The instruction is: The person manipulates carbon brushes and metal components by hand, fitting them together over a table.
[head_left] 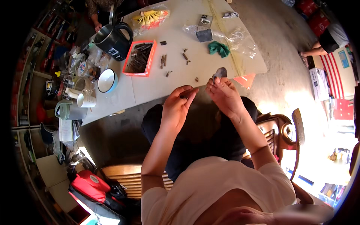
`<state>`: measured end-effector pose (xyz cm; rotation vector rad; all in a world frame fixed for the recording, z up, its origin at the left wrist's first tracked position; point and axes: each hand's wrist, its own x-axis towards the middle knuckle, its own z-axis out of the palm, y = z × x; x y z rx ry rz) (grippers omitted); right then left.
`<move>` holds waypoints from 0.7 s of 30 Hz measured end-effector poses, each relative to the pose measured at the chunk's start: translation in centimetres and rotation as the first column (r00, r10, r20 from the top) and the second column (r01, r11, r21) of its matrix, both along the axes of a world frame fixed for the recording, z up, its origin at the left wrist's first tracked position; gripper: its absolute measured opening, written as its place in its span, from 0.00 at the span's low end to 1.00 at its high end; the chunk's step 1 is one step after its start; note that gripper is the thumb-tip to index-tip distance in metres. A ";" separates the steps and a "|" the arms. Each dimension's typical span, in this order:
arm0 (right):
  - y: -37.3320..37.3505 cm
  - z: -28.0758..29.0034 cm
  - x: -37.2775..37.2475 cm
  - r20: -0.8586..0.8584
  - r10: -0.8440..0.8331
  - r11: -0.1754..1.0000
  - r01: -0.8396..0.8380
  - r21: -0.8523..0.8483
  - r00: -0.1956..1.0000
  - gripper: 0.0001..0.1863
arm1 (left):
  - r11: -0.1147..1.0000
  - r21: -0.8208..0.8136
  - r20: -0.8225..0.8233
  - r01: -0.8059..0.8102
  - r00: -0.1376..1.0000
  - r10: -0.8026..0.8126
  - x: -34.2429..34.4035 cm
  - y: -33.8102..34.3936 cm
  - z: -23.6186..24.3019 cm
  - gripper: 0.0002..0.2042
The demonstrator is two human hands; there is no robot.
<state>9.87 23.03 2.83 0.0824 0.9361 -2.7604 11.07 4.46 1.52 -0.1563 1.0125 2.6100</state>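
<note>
At the table's near edge, my left hand (175,110) is raised with thumb and fingers pinched together. A small dark thing shows between them, too hidden to name. My right hand (227,98), level with it and apart from it, grips a small bent piece of dark grey sheet (220,73) that looks like sandpaper. Beyond my hands lie several small brown stick-like pieces (185,56) and dark crumbs. An orange-red open box (150,62) full of dark brown pieces stands to their left.
Left on the table (116,98) are a black jug (115,44), a white-blue enamel mug (107,80) and a white cup (87,100). Bananas (150,18), a green cloth (218,49) and a dark grey square (204,35) lie farther back. Other people are at far left and far right.
</note>
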 end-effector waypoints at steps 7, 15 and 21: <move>-0.1 0.1 -5.0 -0.001 0.093 0.990 -0.092 -0.103 0.996 0.06 | 0.992 -0.130 -0.061 0.003 0.998 -0.011 -6.4 1.1 1.8 0.12; -0.1 -0.1 -12.5 -0.291 0.003 0.979 0.056 0.195 0.957 0.06 | 0.986 -0.141 -0.375 -0.085 0.927 0.026 -15.6 2.9 2.0 0.11; -0.3 -3.0 -14.5 -0.259 -0.105 0.906 0.199 0.372 0.960 0.07 | 0.945 -0.248 -0.400 -0.214 0.911 0.101 -18.1 3.5 -1.2 0.12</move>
